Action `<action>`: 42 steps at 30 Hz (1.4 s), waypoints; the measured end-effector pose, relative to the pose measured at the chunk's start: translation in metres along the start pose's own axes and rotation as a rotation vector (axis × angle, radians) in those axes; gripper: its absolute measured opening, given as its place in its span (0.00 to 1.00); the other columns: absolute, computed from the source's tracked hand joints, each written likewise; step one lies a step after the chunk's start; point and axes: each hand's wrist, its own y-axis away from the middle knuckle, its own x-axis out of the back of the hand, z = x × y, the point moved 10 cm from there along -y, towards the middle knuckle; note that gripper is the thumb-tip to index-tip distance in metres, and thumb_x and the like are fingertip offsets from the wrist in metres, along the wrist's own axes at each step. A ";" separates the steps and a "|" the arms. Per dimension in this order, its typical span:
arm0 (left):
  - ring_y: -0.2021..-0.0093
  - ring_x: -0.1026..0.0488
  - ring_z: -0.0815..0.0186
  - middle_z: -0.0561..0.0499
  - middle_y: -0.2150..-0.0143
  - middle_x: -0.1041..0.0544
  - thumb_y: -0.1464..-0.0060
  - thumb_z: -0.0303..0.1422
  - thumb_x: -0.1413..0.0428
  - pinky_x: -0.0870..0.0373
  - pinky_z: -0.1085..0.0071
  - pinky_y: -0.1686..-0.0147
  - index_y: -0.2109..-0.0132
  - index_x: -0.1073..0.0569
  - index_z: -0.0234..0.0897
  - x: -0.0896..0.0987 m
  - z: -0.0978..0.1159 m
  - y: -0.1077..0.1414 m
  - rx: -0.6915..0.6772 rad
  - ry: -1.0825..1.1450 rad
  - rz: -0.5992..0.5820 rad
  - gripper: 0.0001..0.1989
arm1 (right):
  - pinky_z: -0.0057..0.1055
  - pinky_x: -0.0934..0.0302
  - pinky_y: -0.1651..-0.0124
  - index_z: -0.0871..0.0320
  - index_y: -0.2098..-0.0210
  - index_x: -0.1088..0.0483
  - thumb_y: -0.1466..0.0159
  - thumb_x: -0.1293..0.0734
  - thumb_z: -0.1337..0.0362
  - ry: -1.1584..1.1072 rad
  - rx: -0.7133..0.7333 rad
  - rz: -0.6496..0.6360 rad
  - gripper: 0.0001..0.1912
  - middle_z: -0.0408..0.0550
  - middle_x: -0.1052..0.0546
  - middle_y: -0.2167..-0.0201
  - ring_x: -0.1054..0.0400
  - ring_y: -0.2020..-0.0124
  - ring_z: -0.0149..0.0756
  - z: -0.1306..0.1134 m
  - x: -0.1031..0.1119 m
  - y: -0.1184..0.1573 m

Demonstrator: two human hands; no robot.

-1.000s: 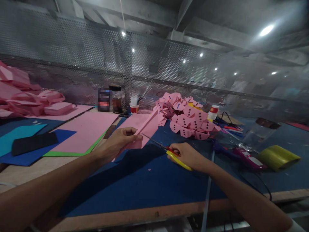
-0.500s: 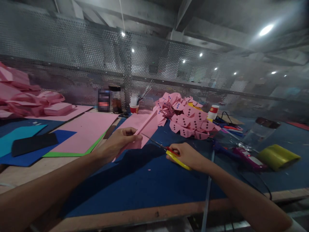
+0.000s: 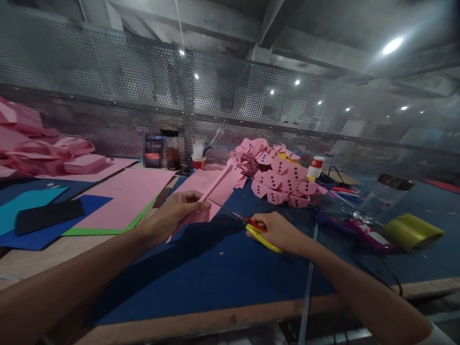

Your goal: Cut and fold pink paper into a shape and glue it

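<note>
My left hand [image 3: 181,207] is closed on a folded pink sheet [image 3: 218,184], thumb on top near its folded edge. The sheet slants up and away above the blue table mat [image 3: 201,273]. In my right hand [image 3: 278,231] are scissors [image 3: 261,238] with red and yellow handles, my fingers in the loops. Their blades point left and reach the edge of the pink sheet beside my left thumb. How far the blades are apart I cannot tell. A tiny pink scrap [image 3: 221,253] lies on the mat below.
Pink cut pieces with dark diamonds [image 3: 287,179] are heaped behind the scissors. Flat pink sheets [image 3: 125,201] lie left, near a black piece [image 3: 50,215]. To the right are a purple tool [image 3: 372,235], a yellow roll [image 3: 413,233] and a clear jar [image 3: 388,196]. Paper cups [image 3: 199,162] stand behind.
The whole view has shifted very slightly. Both hands, the pink sheet and the scissors keep nearly the same positions relative to each other.
</note>
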 end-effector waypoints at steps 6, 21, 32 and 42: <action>0.81 0.33 0.74 0.58 0.77 0.26 0.56 0.35 0.29 0.39 0.79 0.84 0.69 0.26 0.38 0.001 -0.001 -0.001 -0.008 -0.010 -0.003 0.13 | 0.27 0.53 0.71 0.59 0.64 0.23 0.38 0.31 0.53 0.017 -0.009 -0.003 0.15 0.45 0.24 0.73 0.37 0.72 0.32 0.001 0.000 0.000; 0.83 0.36 0.76 0.59 0.78 0.28 0.55 0.30 0.31 0.43 0.81 0.85 0.68 0.27 0.38 0.002 -0.001 -0.002 -0.013 -0.033 -0.013 0.11 | 0.27 0.50 0.69 0.57 0.60 0.24 0.36 0.34 0.53 0.159 0.014 0.011 0.15 0.49 0.20 0.67 0.29 0.70 0.36 0.006 -0.003 -0.003; 0.81 0.32 0.73 0.56 0.76 0.26 0.58 0.30 0.30 0.38 0.79 0.83 0.68 0.27 0.38 0.000 -0.006 -0.001 0.025 0.035 -0.025 0.13 | 0.28 0.51 0.69 0.56 0.57 0.25 0.35 0.34 0.55 0.197 0.020 -0.009 0.13 0.50 0.19 0.66 0.28 0.68 0.38 0.003 -0.002 -0.003; 0.78 0.32 0.75 0.56 0.75 0.26 0.55 0.30 0.31 0.38 0.82 0.80 0.70 0.28 0.36 0.001 -0.001 -0.003 -0.016 0.055 -0.041 0.12 | 0.29 0.50 0.67 0.57 0.56 0.27 0.35 0.36 0.61 0.268 0.055 -0.037 0.11 0.52 0.19 0.64 0.26 0.65 0.41 0.001 -0.005 -0.002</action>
